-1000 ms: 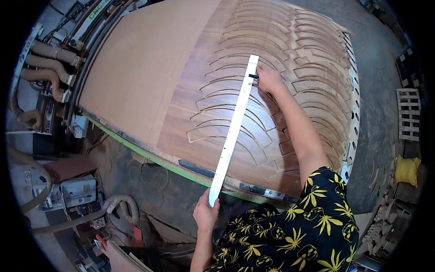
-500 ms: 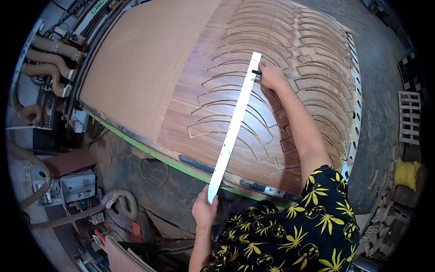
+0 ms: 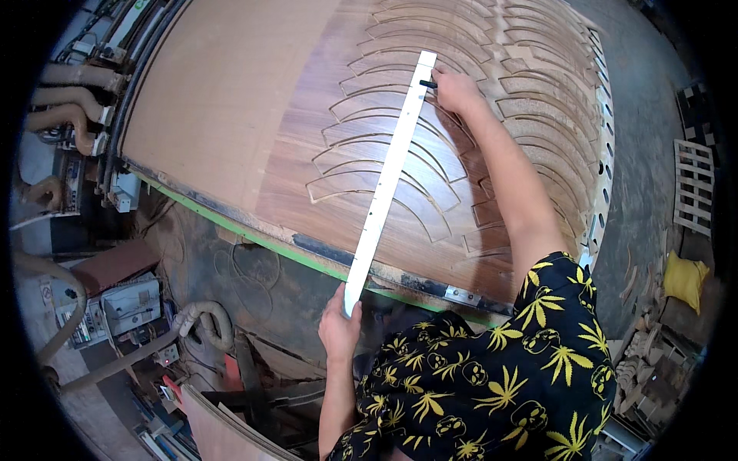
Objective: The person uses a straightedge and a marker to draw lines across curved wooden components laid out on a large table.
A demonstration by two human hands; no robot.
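One strip (image 3: 388, 180) overlies the panel (image 3: 288, 165) in my head view. Beyond the panel's near edge, my left grip (image 3: 339, 330) is closed around the strip's end; over the panel, my right grip (image 3: 459, 94) meets its side, closure unclear to me, probably to steady it.

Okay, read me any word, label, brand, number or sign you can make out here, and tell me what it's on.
Nothing here reads clearly.
White machine beam, upper left: green lettering, cut off and too small to read.
Small white sign, left: too small to read.
Long white strip: dark marks, no readable words or numbers.
Black shirt: yellow leaves and skulls, no readable words.
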